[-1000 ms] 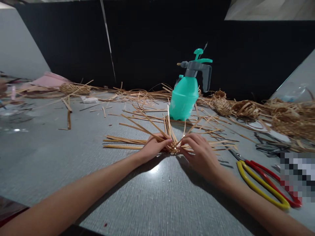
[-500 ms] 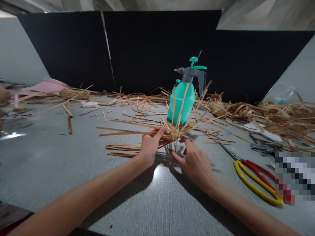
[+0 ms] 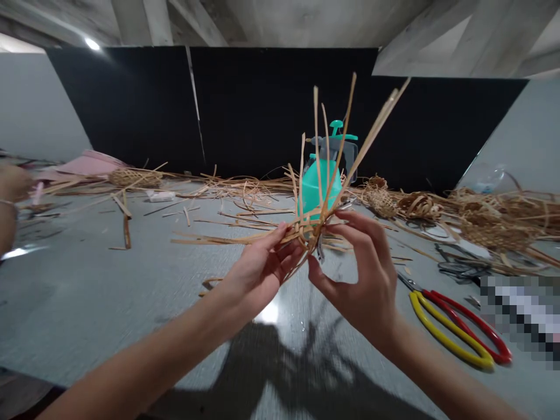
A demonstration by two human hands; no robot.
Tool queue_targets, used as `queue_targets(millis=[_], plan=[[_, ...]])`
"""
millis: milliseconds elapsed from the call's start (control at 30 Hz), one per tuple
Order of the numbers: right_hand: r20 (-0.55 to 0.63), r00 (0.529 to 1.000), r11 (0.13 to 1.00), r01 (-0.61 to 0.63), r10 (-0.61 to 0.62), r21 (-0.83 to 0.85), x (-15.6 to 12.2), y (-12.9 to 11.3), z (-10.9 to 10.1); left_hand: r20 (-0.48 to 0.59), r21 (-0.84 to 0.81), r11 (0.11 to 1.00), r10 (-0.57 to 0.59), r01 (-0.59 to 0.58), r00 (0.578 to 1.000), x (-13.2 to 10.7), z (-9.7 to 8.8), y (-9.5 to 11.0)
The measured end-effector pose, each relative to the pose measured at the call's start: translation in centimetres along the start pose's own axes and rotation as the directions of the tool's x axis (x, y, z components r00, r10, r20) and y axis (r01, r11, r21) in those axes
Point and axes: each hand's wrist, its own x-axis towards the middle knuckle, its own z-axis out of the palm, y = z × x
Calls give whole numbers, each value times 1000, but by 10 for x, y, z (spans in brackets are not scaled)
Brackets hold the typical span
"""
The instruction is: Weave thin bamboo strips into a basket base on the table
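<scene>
A small piece of bamboo-strip weaving [image 3: 311, 228] is held up over the grey table, its loose strips fanning upward and out to the left. My left hand [image 3: 266, 262] grips its left side, thumb on top and fingers curled beneath. On the right side, my right hand [image 3: 361, 259] has thumb and fingers at the woven part's edge, the thumb low and the fingers higher. A small clip-like piece [image 3: 321, 249] shows between the right thumb and fingers. Behind the weaving stands a teal pump spray bottle [image 3: 317, 186], partly covered by strips.
Scissors with red and yellow handles [image 3: 455, 326] lie to the right. Loose strips [image 3: 249, 192] and woven pieces [image 3: 494, 227] line the back and right. A pink sheet [image 3: 90, 165] sits at the back left. Another person's hand [image 3: 13, 184] is at the left edge.
Both hands have lifted the weaving off the table and tilted it, so its strips stand higher. My right hand has risen to its edge. Another person's hand has come further in at left.
</scene>
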Motion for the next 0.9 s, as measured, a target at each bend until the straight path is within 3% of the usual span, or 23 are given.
queue_targets(millis=[100,367,667,900], plan=[[-1,1000,1000,25,-25,-16,4,-3,-4,-34,-26,998,-55,54,998,-1,1,-2],[38,997,998,63,-62,-27,-3,-3,-3,-66,-20,1000,-13,12,998,-1,1,-8],[-6,998,998,56,-57,-42,-1,-4,-3,22,60,997,51,-52,998,0,1,-5],[1,998,997,59,-59,-55,-3,0,0,160,204,965,136,-168,978,4,-1,-3]])
